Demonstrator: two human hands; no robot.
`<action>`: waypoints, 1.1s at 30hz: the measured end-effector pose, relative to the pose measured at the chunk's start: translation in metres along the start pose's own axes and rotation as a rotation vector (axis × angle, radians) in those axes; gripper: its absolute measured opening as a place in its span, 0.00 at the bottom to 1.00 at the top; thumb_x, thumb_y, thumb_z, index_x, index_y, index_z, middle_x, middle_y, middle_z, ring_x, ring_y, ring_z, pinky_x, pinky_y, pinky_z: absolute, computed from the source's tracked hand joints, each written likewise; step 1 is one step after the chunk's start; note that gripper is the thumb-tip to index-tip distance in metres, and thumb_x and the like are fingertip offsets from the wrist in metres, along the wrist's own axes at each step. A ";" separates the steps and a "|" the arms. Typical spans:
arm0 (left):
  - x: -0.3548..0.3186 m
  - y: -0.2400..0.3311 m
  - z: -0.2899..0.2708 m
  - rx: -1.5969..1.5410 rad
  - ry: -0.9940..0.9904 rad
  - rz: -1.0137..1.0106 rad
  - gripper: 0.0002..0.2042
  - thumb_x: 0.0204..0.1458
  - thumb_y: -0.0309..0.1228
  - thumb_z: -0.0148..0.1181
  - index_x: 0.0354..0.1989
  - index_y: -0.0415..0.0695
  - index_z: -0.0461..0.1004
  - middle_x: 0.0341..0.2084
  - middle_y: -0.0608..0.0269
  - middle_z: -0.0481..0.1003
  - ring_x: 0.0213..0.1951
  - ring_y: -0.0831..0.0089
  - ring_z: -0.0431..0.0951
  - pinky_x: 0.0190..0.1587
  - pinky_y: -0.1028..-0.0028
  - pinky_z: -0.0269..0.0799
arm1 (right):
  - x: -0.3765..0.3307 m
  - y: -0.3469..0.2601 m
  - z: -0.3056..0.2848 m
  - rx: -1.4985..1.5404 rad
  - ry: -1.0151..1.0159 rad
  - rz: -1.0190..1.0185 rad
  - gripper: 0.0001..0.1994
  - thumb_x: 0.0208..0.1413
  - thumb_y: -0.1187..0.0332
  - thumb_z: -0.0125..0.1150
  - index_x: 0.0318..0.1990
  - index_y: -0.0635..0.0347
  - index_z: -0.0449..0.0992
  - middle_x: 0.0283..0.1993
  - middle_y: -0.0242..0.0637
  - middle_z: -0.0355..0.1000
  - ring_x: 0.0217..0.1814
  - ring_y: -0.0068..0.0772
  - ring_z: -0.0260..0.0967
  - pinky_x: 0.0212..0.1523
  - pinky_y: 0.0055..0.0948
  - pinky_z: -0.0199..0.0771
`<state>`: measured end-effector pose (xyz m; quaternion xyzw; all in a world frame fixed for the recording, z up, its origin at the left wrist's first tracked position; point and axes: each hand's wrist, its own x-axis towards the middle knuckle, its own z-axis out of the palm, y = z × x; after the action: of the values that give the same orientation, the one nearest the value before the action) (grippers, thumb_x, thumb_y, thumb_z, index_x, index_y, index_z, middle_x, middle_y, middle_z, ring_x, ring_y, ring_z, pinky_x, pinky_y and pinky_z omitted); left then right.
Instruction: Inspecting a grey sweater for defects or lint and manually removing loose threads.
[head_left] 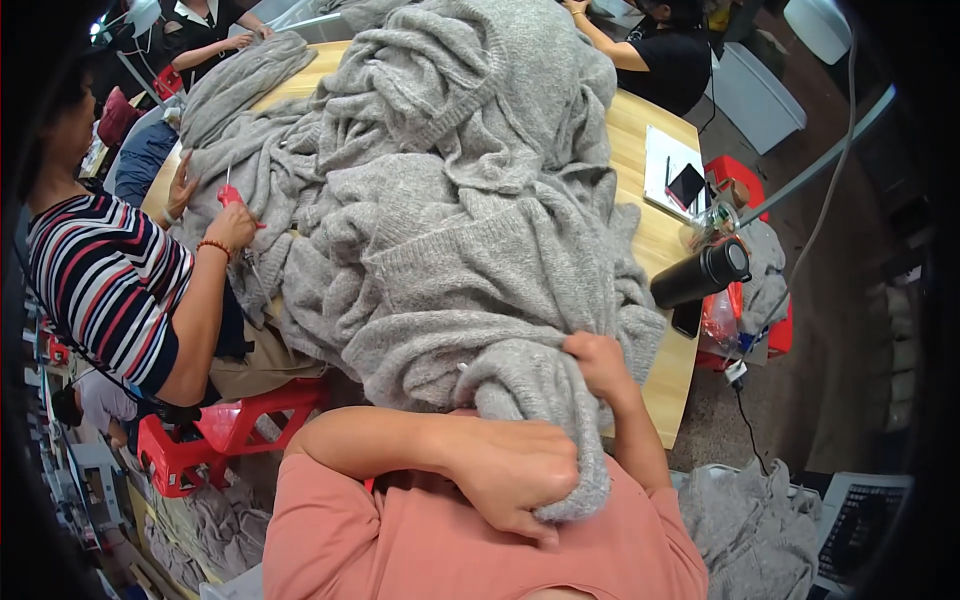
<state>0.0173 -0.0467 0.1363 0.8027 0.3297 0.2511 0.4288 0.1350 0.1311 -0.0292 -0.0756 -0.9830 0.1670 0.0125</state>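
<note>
A grey knit garment [530, 375] is bunched in front of my chest, at the near end of a large heap of like grey knits [450, 250]. My left hand [520, 475] is closed on a folded edge of it, close against my salmon-coloured shirt. Slightly farther off and to the right, my right hand [600, 365] grips the same garment, its fingers curled into the cloth. Between the two hands the fabric arches in a thick loop. The fingertips of both hands are partly hidden by the knit.
The heap covers much of the wooden table [665, 390]. At its right stand a black bottle [700, 274], a phone [686, 186] and papers. A co-worker in stripes [120, 280] holds a red-handled tool [230, 195] on the left. Red stools [250, 415] and more knits [750, 530] surround.
</note>
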 end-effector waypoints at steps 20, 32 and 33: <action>-0.083 0.035 -0.168 1.094 1.105 0.053 0.08 0.42 0.24 0.55 0.32 0.37 0.71 0.23 0.62 0.73 0.24 0.74 0.72 0.25 0.75 0.70 | -0.156 -0.103 -0.076 -0.222 1.718 0.295 0.05 0.45 0.75 0.52 0.31 0.66 0.69 0.35 0.46 0.68 0.35 0.42 0.66 0.39 0.36 0.68; -0.055 -0.154 -0.073 0.908 1.160 -0.541 0.20 0.36 0.32 0.66 0.39 0.40 0.69 0.33 0.54 0.69 0.35 0.59 0.71 0.35 0.66 0.67 | -0.056 -0.034 -0.010 0.155 0.546 0.401 0.26 0.40 0.76 0.58 0.52 0.65 0.62 0.42 0.50 0.66 0.42 0.51 0.64 0.42 0.39 0.65; -0.063 -0.160 -0.059 0.823 1.185 -0.644 0.20 0.35 0.32 0.66 0.38 0.40 0.69 0.33 0.53 0.70 0.35 0.58 0.71 0.36 0.65 0.67 | -0.054 -0.032 -0.014 0.203 0.587 0.409 0.25 0.40 0.76 0.59 0.51 0.65 0.63 0.42 0.49 0.66 0.42 0.50 0.65 0.42 0.38 0.65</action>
<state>-0.1148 0.0040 0.0220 0.4944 0.7859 0.3583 -0.0980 0.1848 0.0975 -0.0058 -0.3133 -0.8805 0.2340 0.2679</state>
